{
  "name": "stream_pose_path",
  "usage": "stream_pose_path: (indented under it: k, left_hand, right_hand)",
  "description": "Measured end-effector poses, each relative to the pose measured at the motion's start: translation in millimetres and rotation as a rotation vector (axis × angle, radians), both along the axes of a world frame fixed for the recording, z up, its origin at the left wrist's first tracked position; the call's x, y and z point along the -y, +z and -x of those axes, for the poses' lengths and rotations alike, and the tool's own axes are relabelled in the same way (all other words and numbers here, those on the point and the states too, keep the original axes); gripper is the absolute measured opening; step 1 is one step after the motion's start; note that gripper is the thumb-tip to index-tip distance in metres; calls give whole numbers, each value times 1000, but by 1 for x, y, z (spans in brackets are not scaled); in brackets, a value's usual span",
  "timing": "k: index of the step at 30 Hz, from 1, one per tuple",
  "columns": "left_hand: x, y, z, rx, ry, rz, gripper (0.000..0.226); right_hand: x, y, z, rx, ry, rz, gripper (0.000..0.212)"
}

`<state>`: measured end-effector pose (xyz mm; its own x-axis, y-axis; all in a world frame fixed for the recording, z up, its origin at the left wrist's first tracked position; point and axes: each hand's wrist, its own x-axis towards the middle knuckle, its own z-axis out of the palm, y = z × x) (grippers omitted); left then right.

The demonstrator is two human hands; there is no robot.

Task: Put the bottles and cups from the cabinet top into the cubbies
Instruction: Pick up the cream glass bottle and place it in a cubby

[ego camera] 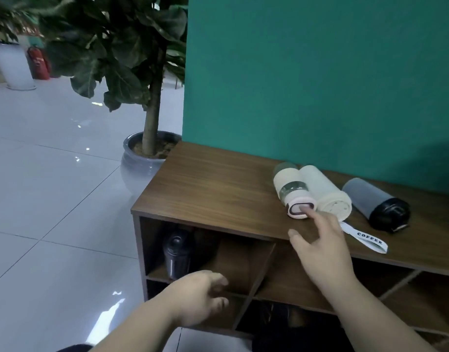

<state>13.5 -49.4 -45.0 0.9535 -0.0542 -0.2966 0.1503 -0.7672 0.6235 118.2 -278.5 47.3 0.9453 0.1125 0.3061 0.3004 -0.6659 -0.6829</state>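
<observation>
Reaching with the open, empty right hand [319, 246] for the glass bottle [292, 190] lying on the counter [205, 189], wrap its middle firmly; the left hand [200, 298] hangs open, empty.

On the wooden cabinet top [213, 189] we saw three vessels lying on their sides: a cream bottle [292, 190] with a clear band and pink-rimmed lid, a cream cup [325, 193] touching it, with a white "COFFEE" strap [368, 240], and apart to the right a grey bottle [370, 199] with a black lid. A dark bottle [177, 255] stood upright in the upper left cubby [233, 260].
</observation>
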Motion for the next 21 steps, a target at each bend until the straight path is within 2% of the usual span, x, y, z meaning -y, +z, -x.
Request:
stream_pose_path:
  k: [5, 10, 14, 16, 19, 21]
  left_hand:
    - [1, -7, -18, 85, -27, 2, 54]
    - [0, -16, -31, 79, -109, -33, 46]
    - [-3, -20, -36, 47, -117, -9, 45]
    - [-6, -18, -35, 38, -73, 59, 47]
    - [-14, -12, -34, 60, 36, 189, 56]
    - [-22, -12, -32, 37, 109, 290, 71]
  right_hand:
    - [-14, 11, -48, -84, -172, 187, 94]
    - [-41, -6, -73, -78, -298, 268, 92]
    - [-48, -11, -83, -39, -340, 158, 72]
    - [-48, -10, -76, -10, -286, 92, 72]
    - [-41, -5, -51, 17, -100, -104, 74]
    - [-33, -1, -30, 23, 94, -305, 73]
